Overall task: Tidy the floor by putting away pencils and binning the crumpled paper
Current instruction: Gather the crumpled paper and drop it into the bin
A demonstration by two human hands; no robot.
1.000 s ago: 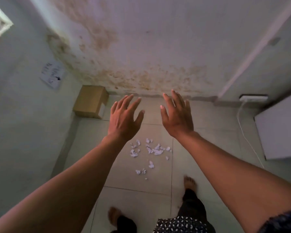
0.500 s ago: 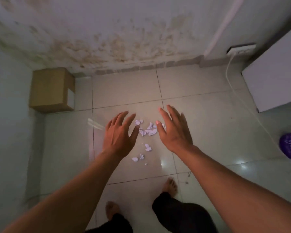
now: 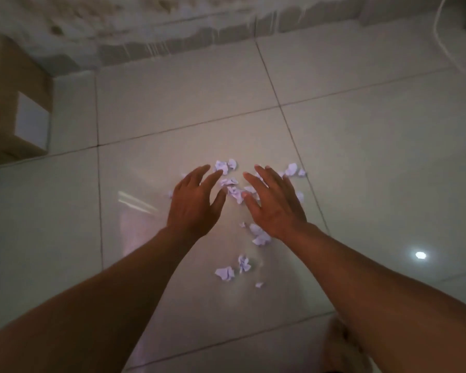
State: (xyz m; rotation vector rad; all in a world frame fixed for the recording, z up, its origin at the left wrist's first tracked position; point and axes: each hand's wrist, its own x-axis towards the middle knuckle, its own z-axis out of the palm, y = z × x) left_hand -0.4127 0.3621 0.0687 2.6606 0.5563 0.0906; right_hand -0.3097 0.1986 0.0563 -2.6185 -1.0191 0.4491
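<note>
Several small crumpled scraps of white paper (image 3: 233, 188) lie scattered on the glossy tiled floor (image 3: 374, 162). My left hand (image 3: 195, 201) hovers just left of the main cluster, fingers straight and spread, holding nothing. My right hand (image 3: 273, 201) hovers over the cluster's right side, fingers also spread and empty, hiding some scraps beneath it. More scraps (image 3: 225, 273) lie nearer to me between my forearms. No pencils are in view.
A brown cardboard box (image 3: 14, 103) stands at the left by the stained wall (image 3: 145, 28). A white cable (image 3: 441, 36) runs down at the top right. A bare foot (image 3: 339, 345) shows at the bottom right.
The view has dropped much closer to the floor. Both hands have come down over the paper scraps, still spread and empty. The purple basket and white cabinet have left the view.
</note>
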